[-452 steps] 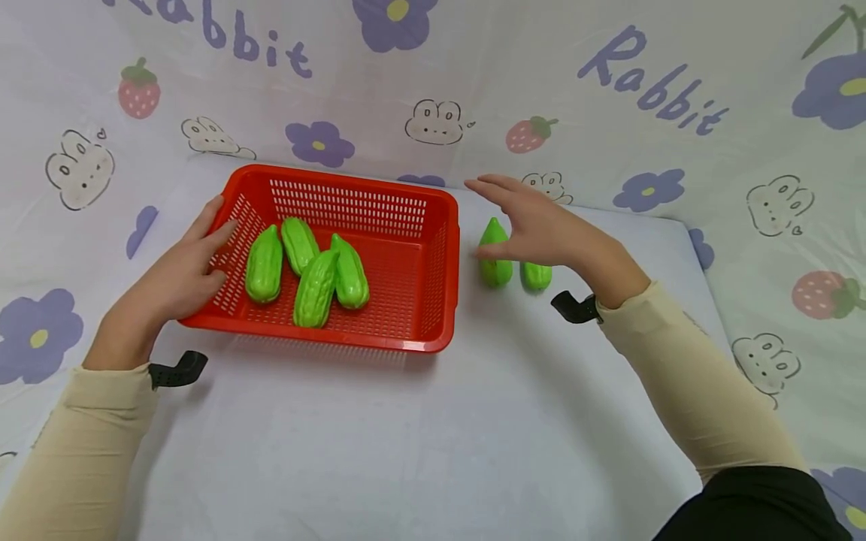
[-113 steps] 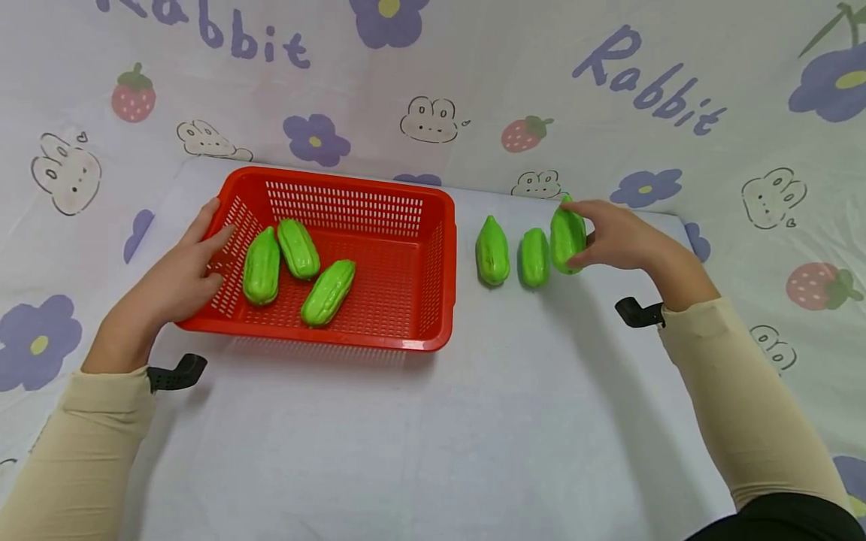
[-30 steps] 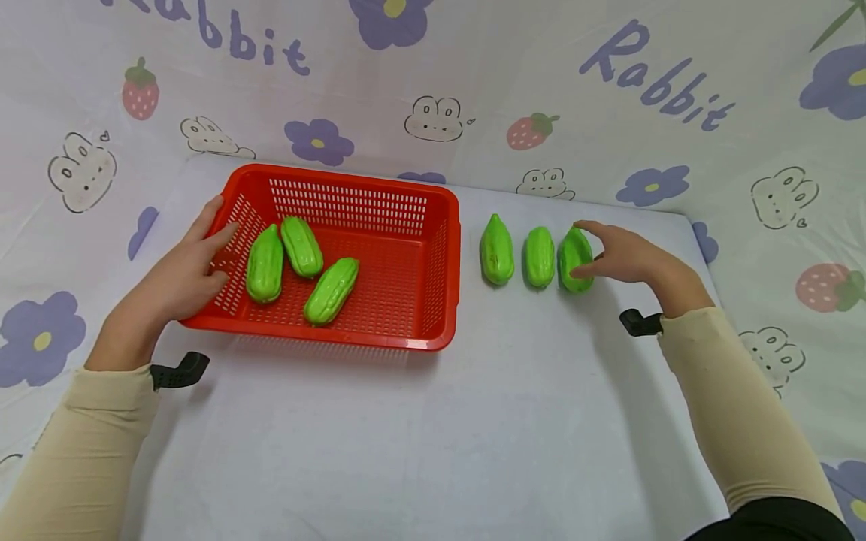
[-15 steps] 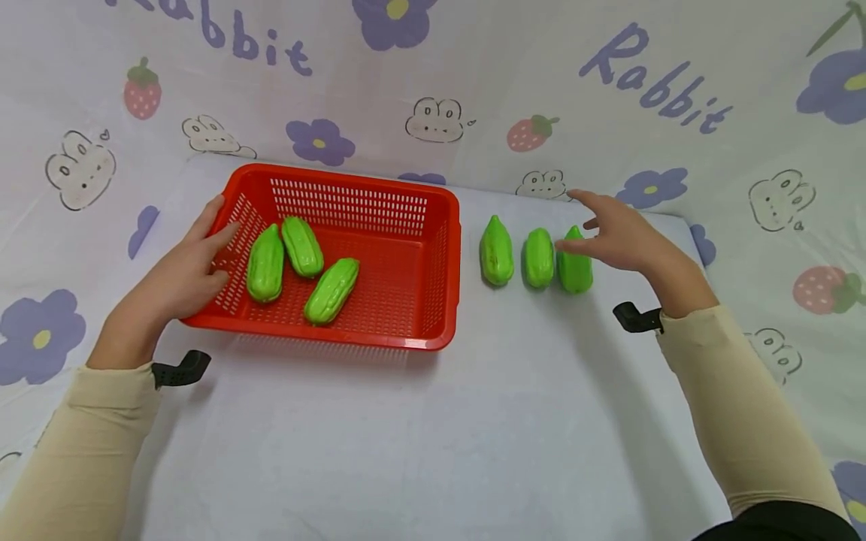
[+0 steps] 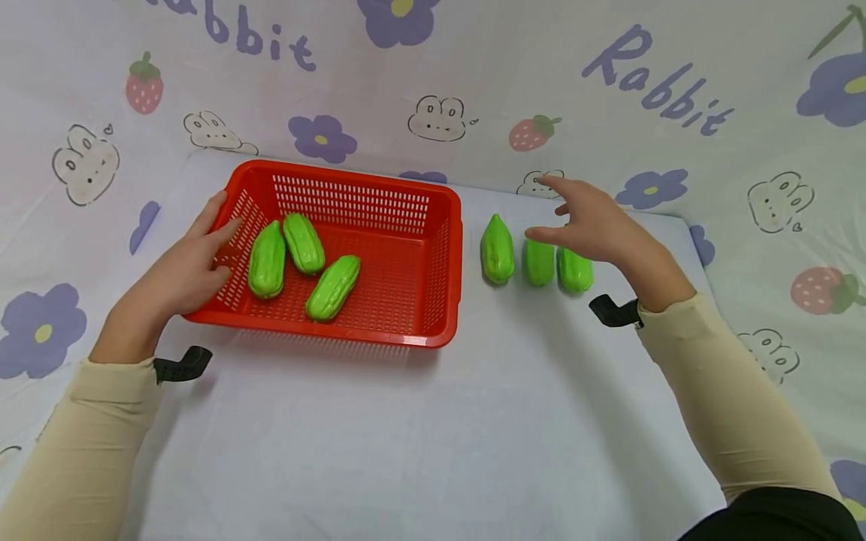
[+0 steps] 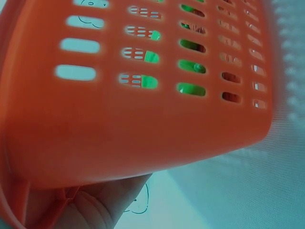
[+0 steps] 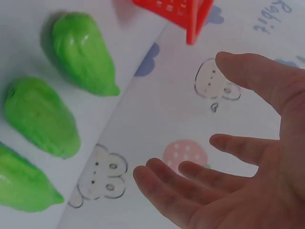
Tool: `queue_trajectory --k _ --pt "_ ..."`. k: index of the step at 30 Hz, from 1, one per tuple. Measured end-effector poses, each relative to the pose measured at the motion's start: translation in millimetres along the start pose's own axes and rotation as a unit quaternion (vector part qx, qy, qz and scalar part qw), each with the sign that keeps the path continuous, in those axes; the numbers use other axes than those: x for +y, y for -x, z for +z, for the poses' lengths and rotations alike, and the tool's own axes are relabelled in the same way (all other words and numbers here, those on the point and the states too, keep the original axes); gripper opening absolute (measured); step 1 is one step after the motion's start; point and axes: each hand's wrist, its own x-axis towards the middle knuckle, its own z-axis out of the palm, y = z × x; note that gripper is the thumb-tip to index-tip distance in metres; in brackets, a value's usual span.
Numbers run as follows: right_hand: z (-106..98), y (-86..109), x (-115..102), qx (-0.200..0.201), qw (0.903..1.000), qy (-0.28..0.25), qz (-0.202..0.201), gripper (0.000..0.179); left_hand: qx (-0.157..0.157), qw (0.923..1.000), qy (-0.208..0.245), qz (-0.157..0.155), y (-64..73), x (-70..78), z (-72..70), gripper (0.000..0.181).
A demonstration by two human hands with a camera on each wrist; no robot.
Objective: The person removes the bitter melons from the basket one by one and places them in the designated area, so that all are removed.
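Right hand (image 5: 598, 224), fingers (image 7: 164, 193) apart, above green gourds (image 5: 498, 251)

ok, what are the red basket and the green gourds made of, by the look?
Red basket: likely molded plastic, semi-gloss; uniform color, thin walls, regular slots.

Green gourds: probably plastic or coated foam imitations, glossy; bright, fairly even green with crisp highlights. Solid or hollow, can't tell; real skin isn't fully ruled out.
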Motion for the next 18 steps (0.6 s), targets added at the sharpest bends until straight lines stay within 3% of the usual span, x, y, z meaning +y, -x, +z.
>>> queue_trajectory --k 18 --pt "11.3 -6.9 -63.4 -0.002 0.9991 -0.008 -0.042 0.089 0.003 0.9999 -0.009 0.003 -1.3 -1.0 0.0 0.079"
